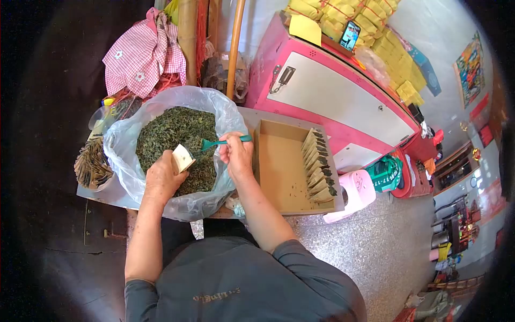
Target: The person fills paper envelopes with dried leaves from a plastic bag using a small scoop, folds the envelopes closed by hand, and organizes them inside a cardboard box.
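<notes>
A large clear plastic bag (119,142) stands open, full of dark green dried leaves (171,126). Over the leaves, my left hand (163,178) holds a small cream paper packet (183,159) between thumb and fingers. My right hand (236,155) grips the handle of a green plastic scoop (214,144); its head is beside the packet, above the leaves. To the right is a cardboard box (273,166) with a row of several filled packets (316,166) along its right side.
A tub of folded paper packets (93,166) stands left of the bag. Behind the box is a pink and white cabinet (338,88), with yellow bundles (370,21) and a phone (350,35) on top. A pink stool (357,193) stands at right. A checked cloth (142,59) hangs behind the bag.
</notes>
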A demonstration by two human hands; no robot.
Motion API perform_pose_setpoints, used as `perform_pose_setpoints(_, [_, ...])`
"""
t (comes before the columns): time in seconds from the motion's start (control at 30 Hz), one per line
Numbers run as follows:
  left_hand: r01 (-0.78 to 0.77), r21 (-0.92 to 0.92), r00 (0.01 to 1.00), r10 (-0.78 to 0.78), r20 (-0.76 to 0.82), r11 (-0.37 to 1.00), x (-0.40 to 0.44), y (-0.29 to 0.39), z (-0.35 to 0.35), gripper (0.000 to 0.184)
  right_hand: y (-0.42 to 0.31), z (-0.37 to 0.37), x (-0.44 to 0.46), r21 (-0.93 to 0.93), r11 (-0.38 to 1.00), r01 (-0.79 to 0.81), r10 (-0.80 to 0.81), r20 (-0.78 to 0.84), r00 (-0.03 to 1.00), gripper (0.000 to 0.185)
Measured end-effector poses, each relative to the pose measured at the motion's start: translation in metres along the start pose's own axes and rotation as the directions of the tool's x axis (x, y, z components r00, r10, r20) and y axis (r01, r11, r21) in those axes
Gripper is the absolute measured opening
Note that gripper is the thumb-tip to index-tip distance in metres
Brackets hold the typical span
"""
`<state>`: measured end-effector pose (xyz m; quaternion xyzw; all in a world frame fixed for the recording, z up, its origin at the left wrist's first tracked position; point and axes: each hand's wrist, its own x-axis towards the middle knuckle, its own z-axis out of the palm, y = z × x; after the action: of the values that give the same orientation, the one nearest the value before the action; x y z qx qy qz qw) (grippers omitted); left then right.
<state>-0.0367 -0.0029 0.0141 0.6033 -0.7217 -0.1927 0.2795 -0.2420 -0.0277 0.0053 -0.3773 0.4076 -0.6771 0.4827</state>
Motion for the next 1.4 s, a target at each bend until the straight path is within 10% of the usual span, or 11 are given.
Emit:
perform_pose_setpoints(0.97, [-0.042,0.029,0.999,0.042,0.03,0.999,0.001,-0.003,0.002,0.053,0.002,0.022,-0.007,-0.302,0.953,0.026,0.057,0.264,0.963,0.022])
perform_pose_setpoints(1.17, [-0.062,0.004,0.998,0.062,-0.004,0.998,0.0,-0.003,0.001,0.054,0.003,0.039,-0.014,-0.354,0.754,0.554,-0.271,0.6,0.753,0.014])
perform_pose_setpoints(1.4, [-0.046,-0.037,0.999,0.047,0.007,0.998,0.001,-0.008,0.001,0.047,-0.016,0.044,-0.018,-0.346,0.669,0.657,-0.272,0.709,0.65,0.011])
